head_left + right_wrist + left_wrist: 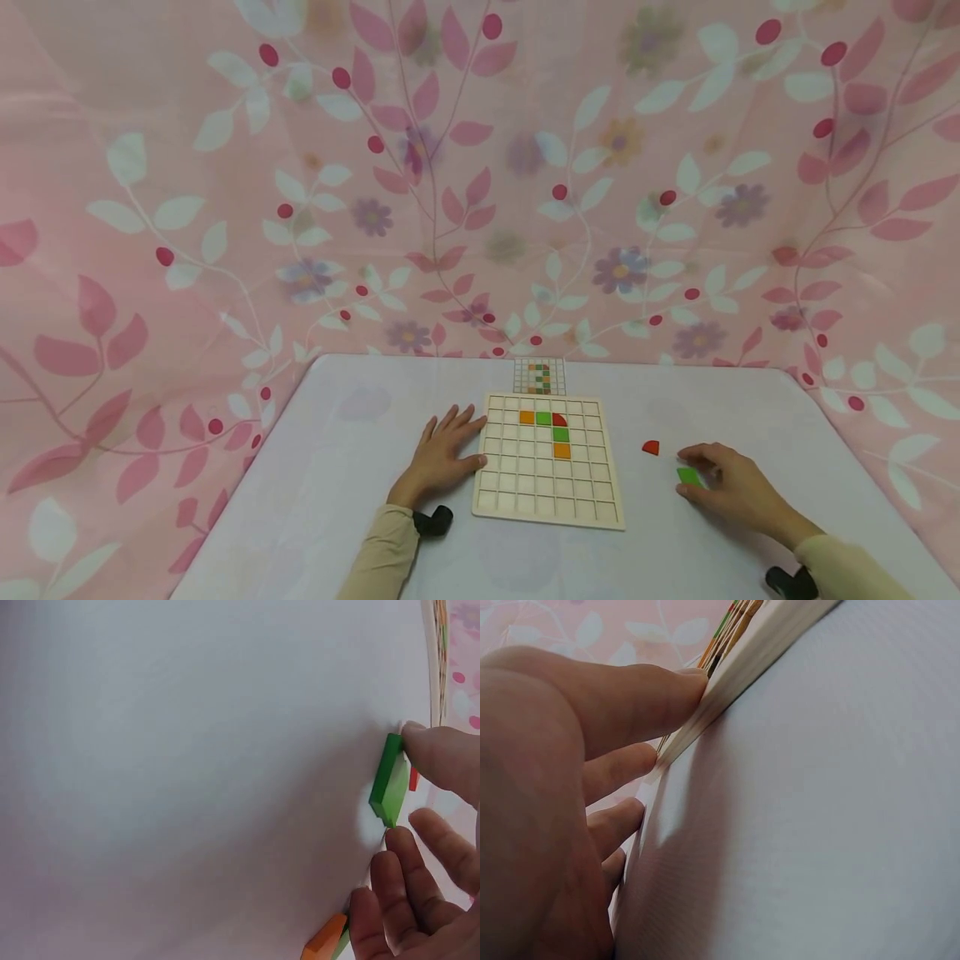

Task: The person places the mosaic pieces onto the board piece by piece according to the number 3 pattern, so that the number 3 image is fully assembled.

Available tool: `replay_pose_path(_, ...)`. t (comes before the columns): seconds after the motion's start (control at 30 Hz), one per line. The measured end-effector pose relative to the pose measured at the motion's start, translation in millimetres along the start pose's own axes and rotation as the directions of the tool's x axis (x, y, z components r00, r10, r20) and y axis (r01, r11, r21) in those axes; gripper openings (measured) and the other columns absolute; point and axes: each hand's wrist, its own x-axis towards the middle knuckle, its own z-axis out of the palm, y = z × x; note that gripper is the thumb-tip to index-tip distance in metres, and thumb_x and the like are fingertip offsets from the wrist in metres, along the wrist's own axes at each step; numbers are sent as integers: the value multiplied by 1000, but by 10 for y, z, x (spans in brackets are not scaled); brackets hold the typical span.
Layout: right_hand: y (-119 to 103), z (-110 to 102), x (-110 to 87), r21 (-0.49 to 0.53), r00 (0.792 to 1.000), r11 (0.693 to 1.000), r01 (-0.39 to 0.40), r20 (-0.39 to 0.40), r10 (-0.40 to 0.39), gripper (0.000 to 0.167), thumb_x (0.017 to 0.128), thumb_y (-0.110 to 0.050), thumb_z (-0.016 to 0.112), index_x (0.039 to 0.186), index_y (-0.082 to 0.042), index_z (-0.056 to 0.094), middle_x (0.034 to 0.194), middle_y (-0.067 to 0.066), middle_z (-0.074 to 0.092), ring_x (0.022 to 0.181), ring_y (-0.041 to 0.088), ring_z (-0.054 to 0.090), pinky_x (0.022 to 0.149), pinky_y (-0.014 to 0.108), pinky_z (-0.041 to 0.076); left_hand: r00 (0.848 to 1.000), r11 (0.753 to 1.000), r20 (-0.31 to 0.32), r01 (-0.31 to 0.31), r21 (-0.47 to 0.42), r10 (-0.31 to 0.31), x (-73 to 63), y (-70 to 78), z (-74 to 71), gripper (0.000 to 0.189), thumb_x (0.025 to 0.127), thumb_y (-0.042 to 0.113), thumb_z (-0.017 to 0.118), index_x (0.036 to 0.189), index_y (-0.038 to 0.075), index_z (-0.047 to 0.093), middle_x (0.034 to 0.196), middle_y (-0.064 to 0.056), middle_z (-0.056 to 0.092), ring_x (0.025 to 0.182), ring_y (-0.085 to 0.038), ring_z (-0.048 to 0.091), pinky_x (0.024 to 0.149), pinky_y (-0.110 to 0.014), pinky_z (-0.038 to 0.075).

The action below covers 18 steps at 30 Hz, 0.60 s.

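Note:
My left hand (pixel 442 454) lies spread at the left edge of a pale wooden grid board (pixel 517 502), its thumb and index fingertips touching the rim. Set in the board's squares are orange, green and red tiles, forming a short row that turns downward. To the right of the board, my right hand (pixel 731 487) is low over the white table, thumb and fingers loosely bent around a green tile (pixel 688 476). In the right wrist view the thumb tip is right at one end of that tile (pixel 390 780). A red quarter-round tile (pixel 651 447) lies just left of the hand.
A small pattern card (pixel 528 377) with coloured squares stands behind the board. Close under the right fingers in its wrist view is an orange tile (pixel 326 939) beside a green one. A pink flowered cloth (pixel 480 208) hangs behind the white table (pixel 300 467).

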Motion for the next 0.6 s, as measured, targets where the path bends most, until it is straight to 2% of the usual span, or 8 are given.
replay_pose_path(0.27, 63, 20, -97, -52, 999, 998, -45, -28, 44, 37, 83, -35, 91, 103, -9, 73, 88, -6, 66, 80, 1, 55, 71, 26, 53, 1000, 1000, 0, -7, 5, 7, 6, 9, 17, 67, 97, 37, 70, 158, 14, 53, 171, -13, 38, 163, -41, 23, 128, -71, 10)
replay_pose_path(0.43, 56, 14, -84, -22, 998, 998, -61, 1, 61, 30, 86, -27, 89, 104, -10, 73, 87, -6, 65, 78, 0, 52, 68, 24, 50, 1000, 1000, -7, -5, 17, 5, 2, 9, 9, 67, 97, 36, 71, 158, 14, 53, 171, -13, 38, 163, -41, 24, 128, -71, 11)
replay_pose_path(0.6, 41, 21, -69, 6, 998, 998, -66, 22, 66, 24, 87, -20, 87, 105, -11, 73, 88, -8, 66, 79, -3, 53, 70, 23, 52, 1000, 1000, 10, 13, 22, -14, 3, 14, -6, 67, 98, 36, 70, 159, 17, 51, 172, -10, 36, 164, -38, 21, 129, -69, 9)
